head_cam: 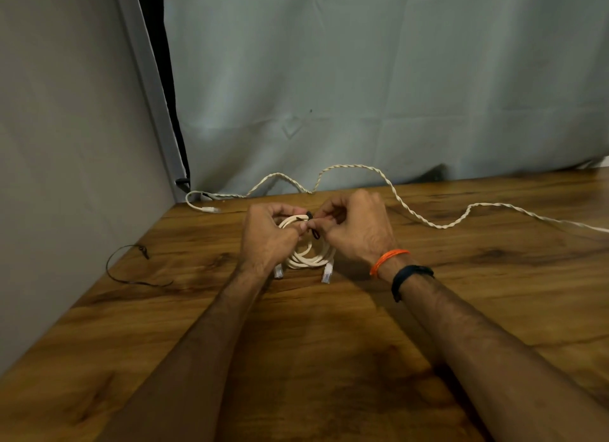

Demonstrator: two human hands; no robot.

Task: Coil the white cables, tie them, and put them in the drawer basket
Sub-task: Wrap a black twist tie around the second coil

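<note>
A coiled white cable (pixel 309 258) with two clear plugs rests on the wooden table (pixel 329 342) between my hands. My left hand (pixel 268 237) grips the coil's far side. My right hand (pixel 356 230) pinches a thin black tie (pixel 312 225) that is wrapped around the coil at its top. A second white cable (pixel 425 222), twisted and uncoiled, snakes along the back of the table from the left corner to the right edge. The drawer basket is out of view.
A loose black tie (pixel 131 270) lies on the table near the left edge. A grey cloth backdrop (pixel 362 79) hangs behind the table and a grey panel (pixel 66 145) closes off the left side.
</note>
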